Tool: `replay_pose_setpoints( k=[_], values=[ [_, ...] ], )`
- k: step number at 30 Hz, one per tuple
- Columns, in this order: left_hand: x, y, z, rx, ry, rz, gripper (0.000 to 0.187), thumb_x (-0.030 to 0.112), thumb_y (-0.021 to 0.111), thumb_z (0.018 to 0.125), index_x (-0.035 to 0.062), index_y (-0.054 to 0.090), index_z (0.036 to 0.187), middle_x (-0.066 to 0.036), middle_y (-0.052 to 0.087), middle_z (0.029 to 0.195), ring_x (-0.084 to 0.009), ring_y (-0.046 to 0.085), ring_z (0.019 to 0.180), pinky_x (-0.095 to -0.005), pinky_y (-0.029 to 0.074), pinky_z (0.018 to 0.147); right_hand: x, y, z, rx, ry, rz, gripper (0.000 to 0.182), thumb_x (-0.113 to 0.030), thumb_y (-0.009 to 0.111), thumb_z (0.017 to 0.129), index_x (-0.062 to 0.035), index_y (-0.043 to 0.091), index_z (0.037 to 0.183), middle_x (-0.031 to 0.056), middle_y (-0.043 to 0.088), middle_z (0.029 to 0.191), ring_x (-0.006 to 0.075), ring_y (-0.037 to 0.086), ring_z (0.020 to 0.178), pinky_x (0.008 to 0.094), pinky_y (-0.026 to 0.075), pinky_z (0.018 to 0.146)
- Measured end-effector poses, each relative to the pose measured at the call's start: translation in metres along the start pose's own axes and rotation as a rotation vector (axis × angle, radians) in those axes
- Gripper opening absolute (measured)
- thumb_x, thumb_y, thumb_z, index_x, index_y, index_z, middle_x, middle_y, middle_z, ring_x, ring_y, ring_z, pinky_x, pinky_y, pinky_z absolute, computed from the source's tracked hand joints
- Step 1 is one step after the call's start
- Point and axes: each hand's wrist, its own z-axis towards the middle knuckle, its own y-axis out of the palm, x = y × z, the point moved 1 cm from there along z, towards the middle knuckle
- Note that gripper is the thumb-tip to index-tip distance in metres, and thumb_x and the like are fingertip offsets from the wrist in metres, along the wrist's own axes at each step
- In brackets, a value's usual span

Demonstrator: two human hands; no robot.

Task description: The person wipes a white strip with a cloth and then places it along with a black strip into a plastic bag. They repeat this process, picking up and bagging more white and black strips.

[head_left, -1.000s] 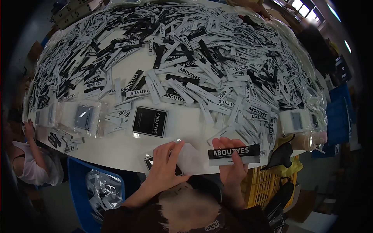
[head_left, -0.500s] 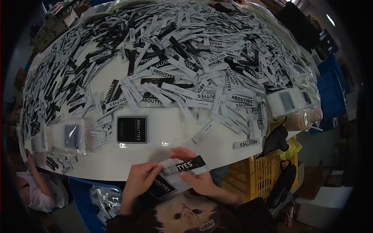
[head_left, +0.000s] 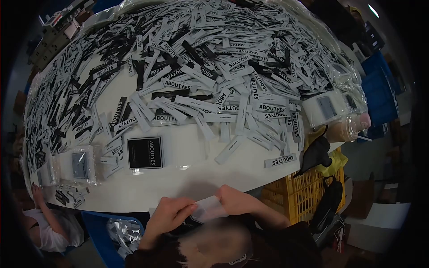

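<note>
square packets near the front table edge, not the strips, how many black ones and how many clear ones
black square packet: 1
clear square packet: 1
total: 2
The heap of strips is left out.

Your two hands, the left hand [head_left: 167,214] and the right hand [head_left: 237,201], are bare at the bottom centre of the frame. You wear a dark long-sleeved top [head_left: 286,241] with a small pale logo near the bottom edge; both sleeves reach the wrists.
</note>
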Motion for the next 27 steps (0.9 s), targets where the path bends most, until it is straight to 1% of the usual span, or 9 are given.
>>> replay_pose_setpoints(
  k=[2,4,10,13,16,17,20,22,27],
  values=[
    [0.004,-0.007,0.002,-0.091,0.005,0.035,0.024,0.026,0.068,0.076,0.0032,0.062,0.082,-0.013,0.060,0.067,-0.0305,0.058,0.058,-0.0311,0.046,0.052,0.005,0.002,0.004,0.026,0.171,-0.041,0.024,-0.019,0.049,0.087,0.0033,0.058,0.085,0.0089,0.050,0.059,0.0125,0.040,0.055,0.0286,0.038,0.054],
    [0.000,-0.011,0.001,-0.178,0.006,0.067,0.030,0.031,0.071,0.073,0.0036,0.062,0.081,-0.014,0.059,0.065,-0.0316,0.058,0.058,-0.0315,0.046,0.052,0.015,-0.001,0.008,-0.153,-0.152,-0.018,0.026,-0.021,0.053,0.085,0.0039,0.057,0.078,0.0051,0.048,0.056,0.0102,0.040,0.056,0.0282,0.038,0.053],
    [-0.012,-0.008,-0.001,-0.207,0.011,0.083,0.035,0.033,0.074,0.069,0.0036,0.064,0.084,-0.014,0.057,0.058,-0.0324,0.054,0.050,-0.0310,0.044,0.049,-0.005,0.007,0.010,-0.042,0.027,0.097,0.028,-0.022,0.053,0.088,0.0055,0.060,0.089,0.0052,0.056,0.065,0.0083,0.044,0.061,0.0262,0.040,0.056],
    [-0.017,-0.008,-0.004,-0.146,-0.053,-0.080,0.027,0.024,0.074,0.072,0.0019,0.065,0.086,-0.011,0.062,0.062,-0.0223,0.057,0.049,-0.0273,0.044,0.050,0.013,0.009,0.017,0.131,-0.148,0.431,0.023,-0.018,0.054,0.088,0.0045,0.061,0.092,0.0059,0.061,0.073,0.0089,0.048,0.065,0.0265,0.042,0.060],
    [-0.012,-0.016,-0.010,0.152,-0.108,-0.457,0.014,0.007,0.070,0.075,-0.0030,0.065,0.082,-0.003,0.064,0.072,-0.0066,0.056,0.065,-0.0220,0.045,0.057,-0.005,0.017,0.012,0.362,-0.348,0.740,0.020,-0.014,0.060,0.085,0.0044,0.062,0.092,0.0047,0.061,0.078,0.0093,0.052,0.069,0.0258,0.042,0.061],
    [-0.012,-0.016,-0.010,0.155,-0.112,-0.458,0.014,0.007,0.070,0.075,-0.0030,0.065,0.082,-0.003,0.064,0.072,-0.0066,0.056,0.065,-0.0220,0.045,0.057,-0.002,0.020,0.017,0.426,-0.455,0.358,0.015,-0.010,0.062,0.083,0.0027,0.064,0.091,0.0036,0.060,0.077,0.0090,0.052,0.068,0.0248,0.041,0.059],
    [-0.010,-0.012,-0.008,0.109,-0.130,-0.517,0.012,0.007,0.070,0.075,-0.0033,0.064,0.079,-0.005,0.063,0.068,-0.0077,0.055,0.062,-0.0214,0.043,0.055,-0.012,0.027,0.020,0.374,-0.411,0.286,0.013,-0.008,0.062,0.083,0.0014,0.065,0.091,0.0050,0.057,0.072,0.0110,0.051,0.063,0.0252,0.040,0.057],
    [-0.008,-0.012,-0.008,0.249,0.074,-0.319,0.011,0.006,0.069,0.074,-0.0033,0.064,0.078,-0.006,0.060,0.065,-0.0088,0.053,0.058,-0.0219,0.041,0.053,-0.018,0.031,0.022,0.464,-0.478,0.198,0.011,-0.006,0.062,0.081,0.0021,0.064,0.088,0.0064,0.056,0.070,0.0135,0.052,0.062,0.0262,0.040,0.057],
    [-0.023,-0.015,-0.030,0.317,-0.018,-0.240,0.010,0.006,0.065,0.078,-0.0035,0.063,0.077,-0.006,0.057,0.063,-0.0089,0.049,0.056,-0.0230,0.038,0.050,-0.020,0.034,0.034,0.473,-0.449,0.139,0.012,-0.006,0.062,0.081,0.0029,0.063,0.089,0.0081,0.057,0.070,0.0170,0.053,0.060,0.0264,0.040,0.056]
  ],
)
